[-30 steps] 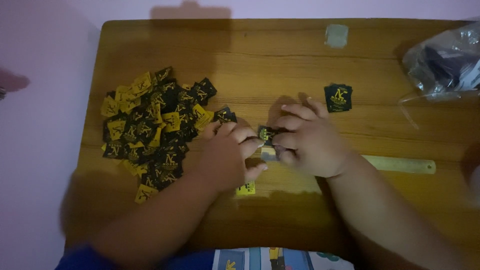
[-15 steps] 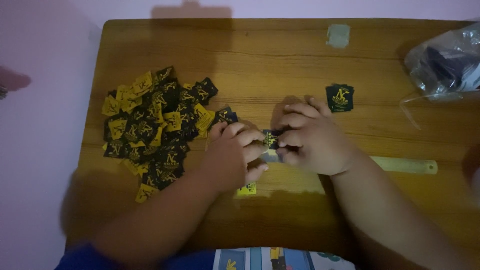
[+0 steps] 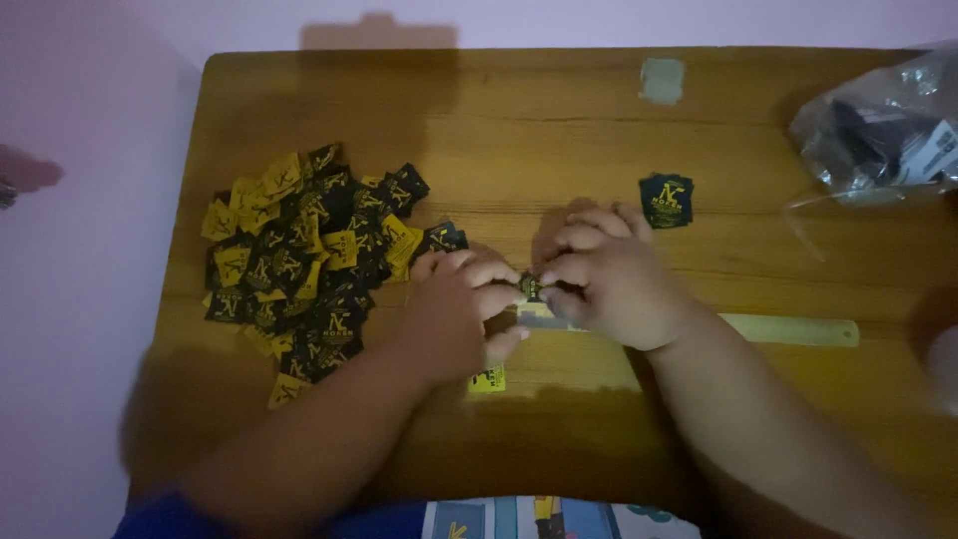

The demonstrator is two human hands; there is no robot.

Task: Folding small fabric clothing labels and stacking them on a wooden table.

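Now both hands meet over one small black-and-yellow label (image 3: 531,286) at the middle of the table (image 3: 559,120).

Left hand (image 3: 454,309) and right hand (image 3: 609,284) each pinch it tightly between thumb and fingertips, just above the pale ruler (image 3: 788,329) lying toward the near edge. Compared with a second ago, the hands have scarcely moved; only the fingers have closed in a little, so the label is still being worked. Left of them spreads the label pile (image 3: 304,255); one finished label (image 3: 667,200) lies apart toward the far edge, a yellow label (image 3: 487,380) sits under the left hand, and a plastic bag (image 3: 883,130) fills the far right corner.
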